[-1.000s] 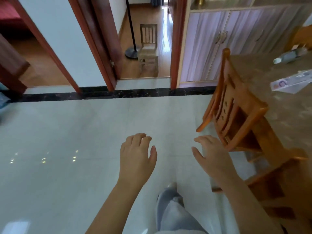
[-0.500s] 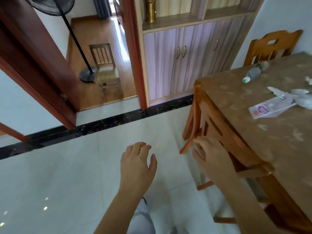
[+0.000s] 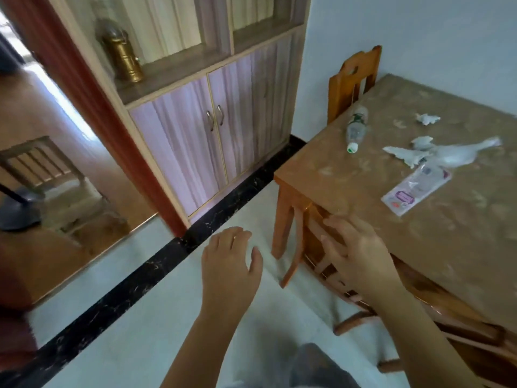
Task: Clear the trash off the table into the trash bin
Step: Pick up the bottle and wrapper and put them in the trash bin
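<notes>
A brown patterned table (image 3: 349, 186) fills the right side. On it lie an empty plastic bottle (image 3: 355, 130) on its side, crumpled white tissues (image 3: 408, 155), a small tissue wad (image 3: 426, 119), a clear plastic bag (image 3: 458, 154) and a flat printed wrapper (image 3: 414, 191). My left hand (image 3: 229, 261) hovers over the floor with fingers apart, holding nothing. My right hand (image 3: 361, 253) is spread in front of the table's near edge, over a tucked-in chair, also holding nothing. No trash bin is in view.
A wooden chair (image 3: 316, 247) is pushed under the table's near side; another chair (image 3: 355, 77) stands at the far end. A cabinet (image 3: 212, 133) with a brass container (image 3: 123, 57) lines the wall. A doorway at left shows a small chair (image 3: 47, 175).
The view has swung right and closer to the table, so more of its top and the trash shows. Both hands stay raised and spread; the right one has reached the table's edge.
</notes>
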Tool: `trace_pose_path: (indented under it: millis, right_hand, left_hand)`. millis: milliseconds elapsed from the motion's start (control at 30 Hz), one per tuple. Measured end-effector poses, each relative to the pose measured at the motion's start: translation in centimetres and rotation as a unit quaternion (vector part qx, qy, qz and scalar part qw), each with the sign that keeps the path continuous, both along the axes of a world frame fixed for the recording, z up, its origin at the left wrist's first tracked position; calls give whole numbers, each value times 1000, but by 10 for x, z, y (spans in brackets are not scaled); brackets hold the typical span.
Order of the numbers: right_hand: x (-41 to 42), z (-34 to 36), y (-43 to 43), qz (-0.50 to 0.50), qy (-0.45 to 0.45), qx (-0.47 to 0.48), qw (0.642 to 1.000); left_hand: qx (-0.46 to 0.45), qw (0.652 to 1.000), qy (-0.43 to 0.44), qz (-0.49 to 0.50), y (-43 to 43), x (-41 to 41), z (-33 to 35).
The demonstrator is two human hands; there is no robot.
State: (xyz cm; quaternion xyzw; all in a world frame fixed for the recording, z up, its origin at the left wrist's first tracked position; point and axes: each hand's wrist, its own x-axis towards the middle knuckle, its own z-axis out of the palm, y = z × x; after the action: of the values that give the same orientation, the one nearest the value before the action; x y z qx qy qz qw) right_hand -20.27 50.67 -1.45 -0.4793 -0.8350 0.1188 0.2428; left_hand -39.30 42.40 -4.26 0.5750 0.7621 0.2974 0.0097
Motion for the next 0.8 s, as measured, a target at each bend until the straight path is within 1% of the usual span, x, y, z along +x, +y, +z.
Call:
trace_pose_path:
  millis: [133,233,267,333,433,600,700,800]
  right_hand:
    - [10,-1,45,-75,10,6,997]
    - [25,-9,87,-104,6,13,994]
    - [31,-12,100,-117,-1,9,993]
    - [49,-14,126,-161,14,1,987]
    - [83,-20,158,-232,26,6,972]
    - [144,-40,212,-327,-37,-13,944]
    - [170,-52,241,-380,-21,-36,924]
    - [186,-65,264,-414,-2,-64,908]
  left_hand:
    - [9,996,8,-89,71,1,1]
    - [18,992,3,-125,126,11,-2]
    - [12,990,3,-141,144,16,-3]
    - [1,984,0,-176,177,28,1]
    - [-2,975,17,-221,227,48,2]
    - [23,962,48,-269,298,89,3]
    - [13,952,64,-297,321,107,-2]
    - [-7,951,54,-305,335,113,-14]
